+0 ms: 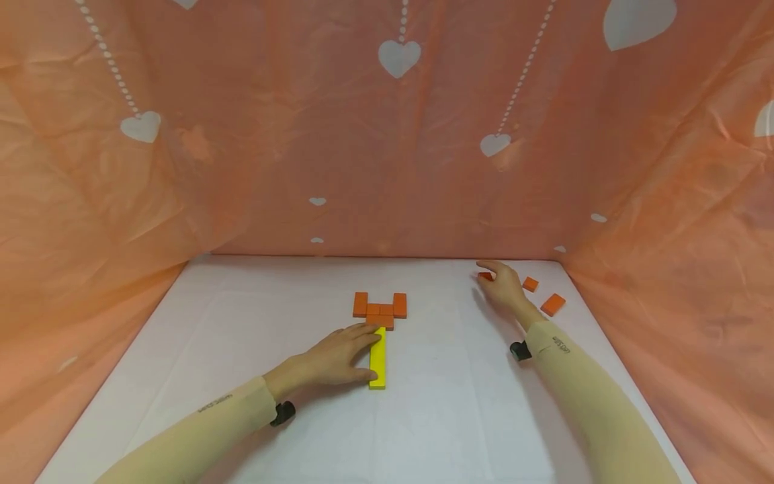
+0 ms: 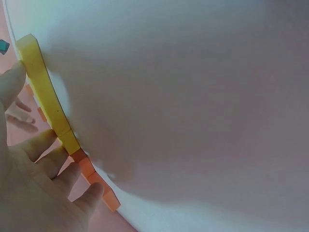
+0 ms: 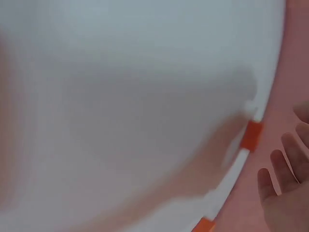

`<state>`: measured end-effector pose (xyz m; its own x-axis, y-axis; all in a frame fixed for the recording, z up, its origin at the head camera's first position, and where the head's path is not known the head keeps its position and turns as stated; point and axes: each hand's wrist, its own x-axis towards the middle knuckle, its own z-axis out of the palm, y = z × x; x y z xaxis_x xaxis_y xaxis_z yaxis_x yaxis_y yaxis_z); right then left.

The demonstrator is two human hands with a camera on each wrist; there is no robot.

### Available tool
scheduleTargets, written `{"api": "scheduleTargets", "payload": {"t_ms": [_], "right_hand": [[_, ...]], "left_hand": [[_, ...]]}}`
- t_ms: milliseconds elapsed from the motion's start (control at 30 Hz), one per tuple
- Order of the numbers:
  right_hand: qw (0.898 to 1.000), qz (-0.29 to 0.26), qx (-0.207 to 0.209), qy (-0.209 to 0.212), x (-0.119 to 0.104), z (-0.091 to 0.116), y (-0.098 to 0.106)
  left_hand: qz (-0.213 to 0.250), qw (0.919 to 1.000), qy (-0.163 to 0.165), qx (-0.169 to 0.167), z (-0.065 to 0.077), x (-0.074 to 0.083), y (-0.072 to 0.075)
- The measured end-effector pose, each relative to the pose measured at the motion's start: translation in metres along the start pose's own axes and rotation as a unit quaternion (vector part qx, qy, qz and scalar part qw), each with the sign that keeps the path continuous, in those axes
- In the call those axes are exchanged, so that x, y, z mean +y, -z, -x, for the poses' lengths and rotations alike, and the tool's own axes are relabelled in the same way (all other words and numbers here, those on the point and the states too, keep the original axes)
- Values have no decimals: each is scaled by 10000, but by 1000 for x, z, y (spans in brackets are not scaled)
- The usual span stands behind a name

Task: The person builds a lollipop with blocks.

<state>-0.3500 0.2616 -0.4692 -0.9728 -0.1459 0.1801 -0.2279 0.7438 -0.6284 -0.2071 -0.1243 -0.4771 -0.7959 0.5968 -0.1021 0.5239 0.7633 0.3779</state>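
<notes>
In the head view a yellow bar [image 1: 377, 363] lies lengthwise on the white table. My left hand [image 1: 340, 355] touches it from the left, thumb at the near end and fingertips at the far end. The left wrist view shows the yellow bar [image 2: 44, 87] with a seam near its far end, beside straight, spread fingers [image 2: 91, 195]. Beyond it several orange blocks [image 1: 379, 322] form a small U-like shape. At the back right my right hand [image 1: 502, 286] hovers by a red-orange block [image 1: 486, 276], partly covering it. In the right wrist view its fingers [image 3: 289, 159] are loosely extended, holding nothing.
A small orange square [image 1: 530, 284] and an orange rectangular block [image 1: 553, 304] lie right of my right hand. The white table [image 1: 254, 282] is bordered at the back and sides by a peach curtain [image 1: 338, 134] with white hearts.
</notes>
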Motion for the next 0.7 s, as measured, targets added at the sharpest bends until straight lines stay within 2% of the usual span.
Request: {"api": "scheduleTargets", "payload": {"t_ms": [200,367,500,700], "right_hand": [[9990,80,-379,-222,14,-3,6],[9967,377,-549,-454,19,-5,9],[9957,429,-598,-555,21,-4,9],[9971,489,-452,-367,23,-4,7]], "left_hand": [[-39,10000,7,-17,-1,0,-1],[-35,10000,-12,-7,-1,0,-1],[-63,10000,-1,-16,-1,0,-1],[-88,9999,43,-41,-1,1,0]]}}
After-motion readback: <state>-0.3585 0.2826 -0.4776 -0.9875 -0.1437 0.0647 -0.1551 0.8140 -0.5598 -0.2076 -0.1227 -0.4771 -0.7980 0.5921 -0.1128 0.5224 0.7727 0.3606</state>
